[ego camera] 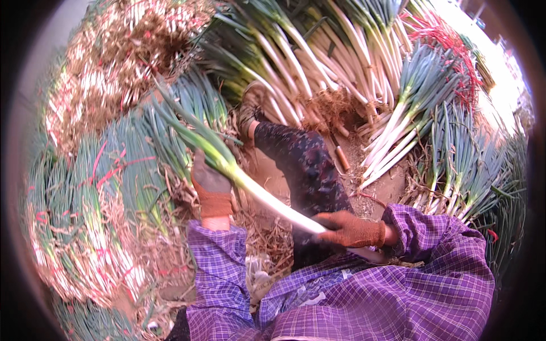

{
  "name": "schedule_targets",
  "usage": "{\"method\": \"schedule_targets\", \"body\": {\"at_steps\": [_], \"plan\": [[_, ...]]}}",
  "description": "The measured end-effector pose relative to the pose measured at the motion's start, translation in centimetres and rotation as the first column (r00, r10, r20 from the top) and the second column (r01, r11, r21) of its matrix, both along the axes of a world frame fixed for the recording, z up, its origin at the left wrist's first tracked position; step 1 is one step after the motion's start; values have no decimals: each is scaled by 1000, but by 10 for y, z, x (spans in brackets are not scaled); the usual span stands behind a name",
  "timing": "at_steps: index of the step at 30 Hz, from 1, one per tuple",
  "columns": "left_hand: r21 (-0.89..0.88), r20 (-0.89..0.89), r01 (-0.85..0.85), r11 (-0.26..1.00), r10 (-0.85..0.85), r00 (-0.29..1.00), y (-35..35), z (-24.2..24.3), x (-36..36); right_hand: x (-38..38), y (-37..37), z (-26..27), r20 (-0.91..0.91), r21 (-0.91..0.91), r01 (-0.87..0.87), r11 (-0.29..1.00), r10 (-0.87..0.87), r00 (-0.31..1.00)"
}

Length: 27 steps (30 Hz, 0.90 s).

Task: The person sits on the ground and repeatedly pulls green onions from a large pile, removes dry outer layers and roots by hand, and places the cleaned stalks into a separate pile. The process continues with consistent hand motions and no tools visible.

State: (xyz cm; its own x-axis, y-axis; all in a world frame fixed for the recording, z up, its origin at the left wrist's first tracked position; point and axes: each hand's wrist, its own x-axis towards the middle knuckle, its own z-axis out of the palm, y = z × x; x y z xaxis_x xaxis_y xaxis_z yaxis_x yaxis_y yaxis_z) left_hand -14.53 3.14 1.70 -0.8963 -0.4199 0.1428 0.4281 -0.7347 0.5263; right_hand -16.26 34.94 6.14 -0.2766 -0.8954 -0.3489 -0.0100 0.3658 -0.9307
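Note:
A long green onion (273,204) lies slantwise across my lap, its white stalk bare and its green leaves pointing to the upper left. My left hand (212,181), in an orange and dark-coated work glove, grips it below the leaves. Around the white stalk near the root end closes my right hand (352,229), also in an orange glove. The stalk's lower end runs on past the right hand towards the purple checked sleeve, partly hidden. On the ground beyond my knee lies a tool with a wooden handle (342,158); its other end is hard to make out.
Untrimmed green onions with brown roots (330,106) are heaped in front. Cleaned stalks (392,136) lie at the right, below a tangle of red ties (452,47). Tied bundles (98,192) cover the left side. Dry peeled leaves (273,236) litter the ground beside my leg.

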Motion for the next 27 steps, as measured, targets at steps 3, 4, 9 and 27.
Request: {"method": "schedule_targets", "body": {"at_steps": [3, 4, 9, 27], "plan": [[-385, -24, -6, 923, -3, 1000, 6, 57, -57, -46, -21, 8, -382, -291, 129, 948, -238, 893], [-513, -87, -103, 852, 68, 994, 8, 59, -72, -71, -27, 14, -286, -354, 181, 918, -290, 913], [-611, 420, 92, 787, 223, 880, -16, -34, -36, -271, -113, 30, -544, -523, 231, 820, -531, 650], [-381, 903, 401, 833, 429, -33, -14, -229, 59, -418, -135, -108, -996, 57, 380, 923, 76, -36]]}}
